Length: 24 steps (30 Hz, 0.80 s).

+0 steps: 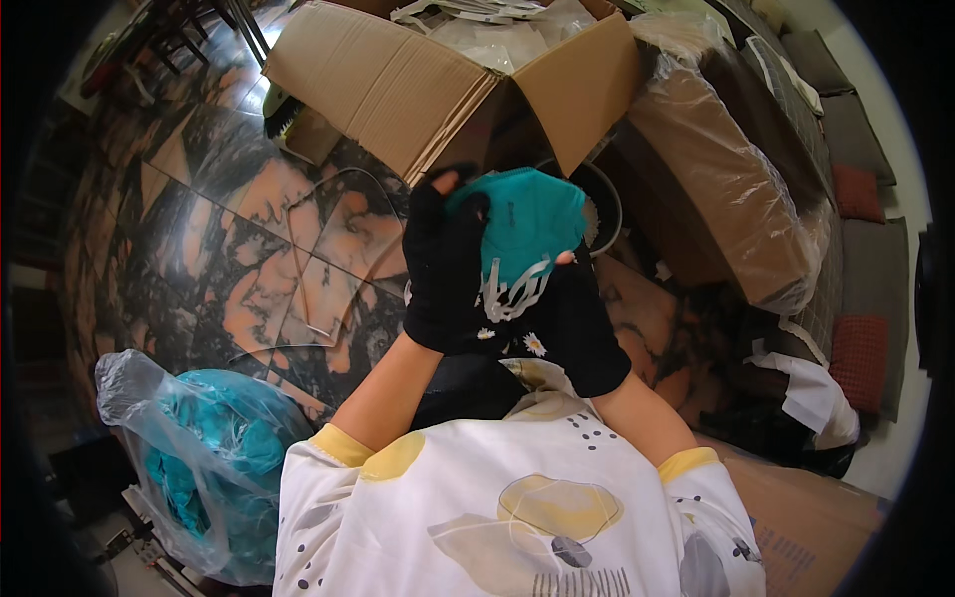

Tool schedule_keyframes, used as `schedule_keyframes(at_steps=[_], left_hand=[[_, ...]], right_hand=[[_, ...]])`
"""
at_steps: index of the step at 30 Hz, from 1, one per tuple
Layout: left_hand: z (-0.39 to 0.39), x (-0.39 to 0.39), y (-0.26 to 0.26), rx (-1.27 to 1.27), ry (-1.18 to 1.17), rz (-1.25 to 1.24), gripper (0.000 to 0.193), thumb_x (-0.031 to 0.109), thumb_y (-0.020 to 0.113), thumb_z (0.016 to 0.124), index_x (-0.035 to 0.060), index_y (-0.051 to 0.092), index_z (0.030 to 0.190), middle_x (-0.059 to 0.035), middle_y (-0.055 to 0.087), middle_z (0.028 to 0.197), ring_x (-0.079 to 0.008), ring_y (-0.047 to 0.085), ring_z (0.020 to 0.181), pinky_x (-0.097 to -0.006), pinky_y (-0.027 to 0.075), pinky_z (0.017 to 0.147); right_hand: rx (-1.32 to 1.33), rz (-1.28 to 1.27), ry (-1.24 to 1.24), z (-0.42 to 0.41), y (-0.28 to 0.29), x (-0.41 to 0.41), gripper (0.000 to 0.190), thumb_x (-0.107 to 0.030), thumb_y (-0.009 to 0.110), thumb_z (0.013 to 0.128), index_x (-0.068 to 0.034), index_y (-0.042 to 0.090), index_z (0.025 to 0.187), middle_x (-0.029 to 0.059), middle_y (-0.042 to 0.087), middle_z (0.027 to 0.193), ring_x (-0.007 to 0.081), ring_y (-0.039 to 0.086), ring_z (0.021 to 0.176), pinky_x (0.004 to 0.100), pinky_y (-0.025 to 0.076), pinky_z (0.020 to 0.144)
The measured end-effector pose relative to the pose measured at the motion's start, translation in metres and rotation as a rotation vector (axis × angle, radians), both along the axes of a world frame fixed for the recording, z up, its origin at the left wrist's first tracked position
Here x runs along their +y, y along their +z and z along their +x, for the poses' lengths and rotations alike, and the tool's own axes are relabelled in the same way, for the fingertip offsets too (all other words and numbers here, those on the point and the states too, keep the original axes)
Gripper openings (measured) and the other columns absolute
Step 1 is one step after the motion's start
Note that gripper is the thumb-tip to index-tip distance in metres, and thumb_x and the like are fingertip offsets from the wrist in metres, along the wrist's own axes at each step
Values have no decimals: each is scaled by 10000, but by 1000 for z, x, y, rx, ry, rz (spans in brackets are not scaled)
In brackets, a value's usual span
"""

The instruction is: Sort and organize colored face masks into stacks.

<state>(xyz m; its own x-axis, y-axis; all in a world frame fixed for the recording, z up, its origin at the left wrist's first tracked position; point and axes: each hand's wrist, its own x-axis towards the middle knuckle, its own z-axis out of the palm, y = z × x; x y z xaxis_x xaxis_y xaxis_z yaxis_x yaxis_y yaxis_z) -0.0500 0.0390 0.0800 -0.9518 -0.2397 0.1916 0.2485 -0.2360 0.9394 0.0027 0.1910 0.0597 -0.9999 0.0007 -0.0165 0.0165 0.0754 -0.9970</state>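
Observation:
Teal folded face masks [533,213], apparently a small stack, are held up before my chest. White elastic straps [515,287] hang in loops from their lower edge. My left hand [446,261], in a black fingerless glove, grips the masks along their left side. Gloved the same way, my right hand [578,313] holds them from below and the right, with one fingertip showing at the edge. Most of the right fingers are hidden behind the masks. An open cardboard box [388,82] stands just beyond, with clear plastic packets [492,41] inside.
A clear plastic bag [216,463] full of teal masks sits at my left. Behind the masks is a bucket [615,216] with whitish contents. A plastic-wrapped carton [724,172] stands at right, near a sofa [869,261]. A thin strap loop [298,276] lies on the marble floor.

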Motion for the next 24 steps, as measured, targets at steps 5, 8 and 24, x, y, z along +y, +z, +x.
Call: schedule_keyframes(at_steps=[5, 8, 24], left_hand=[[-3, -10, -2, 8, -156, -74, 223, 9, 640, 790, 10, 518, 976, -54, 560, 906, -114, 538, 835, -256, 458, 757], [-8, -15, -2, -69, -253, -119, 183, 39, 630, 823, 29, 524, 972, -48, 545, 892, -120, 545, 830, -256, 456, 768], [-4, -4, 5, -334, -516, 739, 368, 424, 506, 951, 97, 558, 1110, -44, 594, 1011, -150, 587, 913, -325, 498, 806]], right_hand=[[-266, -564, -9, -4, 5, 0, 473, -81, 679, 824, -40, 473, 1248, 75, 575, 1134, 142, 575, 1021, 285, 484, 868], [-400, -593, 12, -2, 17, 4, 496, -11, 703, 784, -40, 494, 1233, 81, 585, 1132, 149, 594, 1002, 284, 497, 839], [-255, -544, 60, -4, 27, 6, 311, -49, 573, 899, -24, 505, 1201, 56, 596, 1072, 132, 590, 950, 285, 482, 858]])
